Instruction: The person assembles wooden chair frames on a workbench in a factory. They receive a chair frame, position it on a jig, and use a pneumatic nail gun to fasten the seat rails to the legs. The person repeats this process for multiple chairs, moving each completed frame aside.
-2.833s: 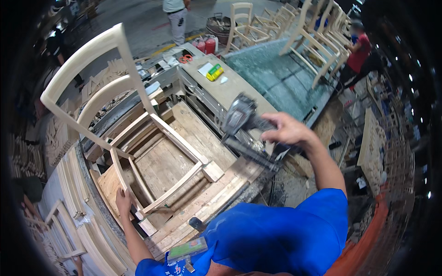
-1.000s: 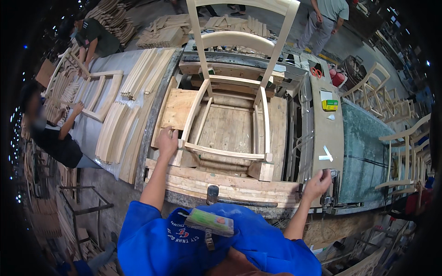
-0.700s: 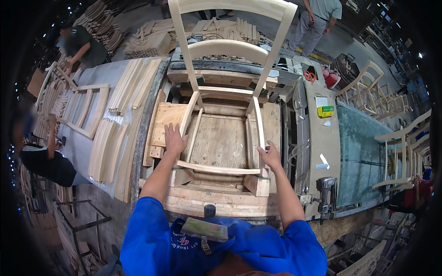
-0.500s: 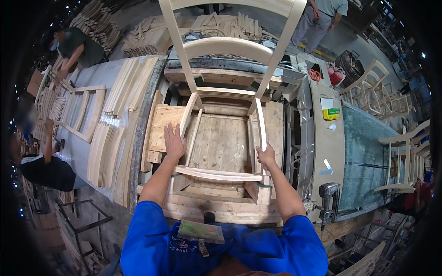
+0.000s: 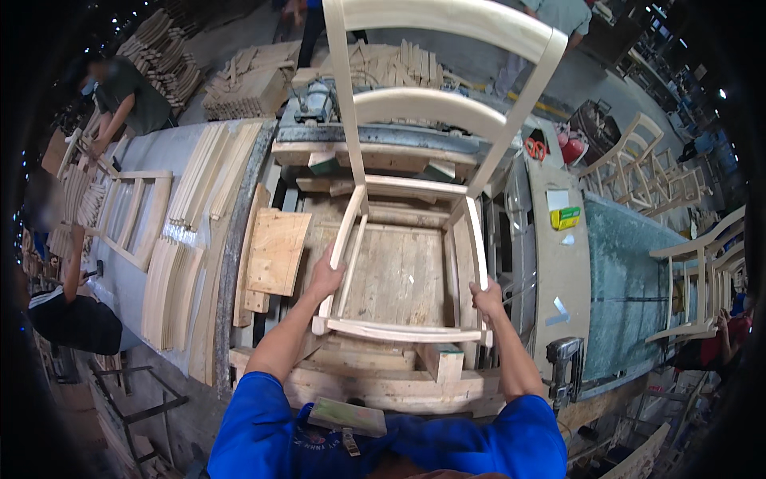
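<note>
A pale, unfinished wooden chair frame (image 5: pixel 405 329) stands in front of me, its tall slatted back on the far side and its seat opening unfilled. My left hand (image 5: pixel 325 275) is closed round the left seat rail near the front corner. On the opposite side, my right hand (image 5: pixel 487 301) grips the right seat rail, also close to the front. Most of my left fingers are hidden behind the wood. Beneath the frame is a wooden jig (image 5: pixel 359 382) of thick blocks, and a plywood block (image 5: pixel 277 253) sits to its left.
Curved wooden strips (image 5: pixel 174 287) lie stacked on the left bench, where two people work. At the right are a nail gun (image 5: pixel 565 363), a yellow-green box (image 5: pixel 566 218) and red-handled scissors (image 5: pixel 534 148). More chair frames (image 5: pixel 690 279) stand farther right.
My left hand has gone from lying open by the plywood block to gripping the left rail. The chair frame has shifted nearer and right, its front rail lifting off the jig.
</note>
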Action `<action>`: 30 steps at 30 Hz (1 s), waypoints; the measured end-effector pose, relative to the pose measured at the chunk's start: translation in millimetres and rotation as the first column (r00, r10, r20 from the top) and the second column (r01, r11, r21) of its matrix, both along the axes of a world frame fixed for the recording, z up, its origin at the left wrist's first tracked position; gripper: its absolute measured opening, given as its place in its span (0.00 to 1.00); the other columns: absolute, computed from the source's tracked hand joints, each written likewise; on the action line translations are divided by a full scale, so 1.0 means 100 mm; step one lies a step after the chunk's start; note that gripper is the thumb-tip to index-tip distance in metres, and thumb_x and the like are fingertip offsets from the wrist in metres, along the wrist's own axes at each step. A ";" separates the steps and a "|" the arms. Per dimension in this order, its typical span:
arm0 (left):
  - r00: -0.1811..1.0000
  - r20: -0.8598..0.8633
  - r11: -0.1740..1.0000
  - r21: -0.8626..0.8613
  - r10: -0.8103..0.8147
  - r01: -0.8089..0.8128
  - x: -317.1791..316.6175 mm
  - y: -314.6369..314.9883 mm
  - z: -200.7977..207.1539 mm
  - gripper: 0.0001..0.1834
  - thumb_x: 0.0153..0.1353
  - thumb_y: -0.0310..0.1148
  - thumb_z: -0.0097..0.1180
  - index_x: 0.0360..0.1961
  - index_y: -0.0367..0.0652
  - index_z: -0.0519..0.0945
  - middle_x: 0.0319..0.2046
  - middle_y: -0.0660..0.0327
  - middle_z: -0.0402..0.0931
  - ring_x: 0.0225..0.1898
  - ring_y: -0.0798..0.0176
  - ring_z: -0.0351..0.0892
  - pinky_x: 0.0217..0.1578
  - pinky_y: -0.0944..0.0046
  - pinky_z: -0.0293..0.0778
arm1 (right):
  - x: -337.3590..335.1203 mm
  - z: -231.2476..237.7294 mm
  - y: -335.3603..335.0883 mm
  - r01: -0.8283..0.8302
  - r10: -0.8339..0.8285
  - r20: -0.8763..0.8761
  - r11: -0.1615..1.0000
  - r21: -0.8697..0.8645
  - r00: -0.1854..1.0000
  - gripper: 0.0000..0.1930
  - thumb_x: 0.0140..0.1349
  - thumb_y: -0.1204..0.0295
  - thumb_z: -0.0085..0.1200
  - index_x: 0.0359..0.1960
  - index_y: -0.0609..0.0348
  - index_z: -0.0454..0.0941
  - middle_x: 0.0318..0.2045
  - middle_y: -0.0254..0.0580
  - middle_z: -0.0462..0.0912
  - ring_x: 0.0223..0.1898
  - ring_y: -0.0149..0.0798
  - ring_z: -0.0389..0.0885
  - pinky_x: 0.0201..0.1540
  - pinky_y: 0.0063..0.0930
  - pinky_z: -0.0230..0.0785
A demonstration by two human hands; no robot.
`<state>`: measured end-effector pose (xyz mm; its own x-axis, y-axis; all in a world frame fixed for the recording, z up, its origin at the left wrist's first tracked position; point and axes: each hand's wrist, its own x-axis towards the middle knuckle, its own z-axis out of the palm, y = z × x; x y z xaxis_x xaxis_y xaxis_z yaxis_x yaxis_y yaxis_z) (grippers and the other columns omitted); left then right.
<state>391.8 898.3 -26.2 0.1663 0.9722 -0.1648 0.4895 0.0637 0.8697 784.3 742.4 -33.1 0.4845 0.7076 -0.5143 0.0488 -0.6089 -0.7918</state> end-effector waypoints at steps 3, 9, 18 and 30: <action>0.978 0.171 0.910 -0.413 0.118 -0.037 0.03 0.07 0.09 0.30 0.65 0.22 0.56 0.70 0.44 0.71 0.25 0.62 0.76 0.16 0.69 0.73 0.14 0.64 0.71 | 0.01 0.09 -0.01 -0.014 0.014 -0.013 0.999 0.031 1.000 0.06 0.70 0.74 0.59 0.44 0.61 0.79 0.23 0.33 0.76 0.19 0.30 0.74 0.20 0.32 0.69; 0.975 0.220 0.953 -0.301 0.039 0.029 0.02 0.02 0.56 0.27 0.63 0.27 0.58 0.65 0.40 0.77 0.23 0.63 0.76 0.16 0.71 0.71 0.15 0.65 0.70 | 0.09 0.60 -0.13 0.010 -0.005 -0.066 0.997 0.079 0.998 0.04 0.69 0.75 0.59 0.38 0.61 0.77 0.21 0.35 0.75 0.18 0.33 0.74 0.18 0.32 0.70; 0.953 0.302 0.991 -0.108 -0.037 0.073 -0.15 -0.48 2.11 0.32 0.62 0.26 0.58 0.70 0.43 0.72 0.25 0.66 0.75 0.17 0.73 0.69 0.16 0.65 0.72 | 0.11 1.90 -0.65 -0.046 0.044 0.011 0.971 0.234 0.999 0.07 0.69 0.72 0.61 0.39 0.60 0.76 0.23 0.34 0.76 0.19 0.31 0.75 0.21 0.30 0.71; 0.825 0.542 0.986 0.122 -0.161 0.112 -0.66 -1.67 3.56 0.24 0.66 0.31 0.63 0.61 0.34 0.74 0.26 0.67 0.74 0.20 0.74 0.73 0.18 0.71 0.72 | -0.36 3.69 -2.00 -0.176 0.041 0.259 0.834 0.524 0.965 0.08 0.70 0.68 0.61 0.39 0.59 0.77 0.23 0.30 0.75 0.20 0.26 0.75 0.22 0.27 0.71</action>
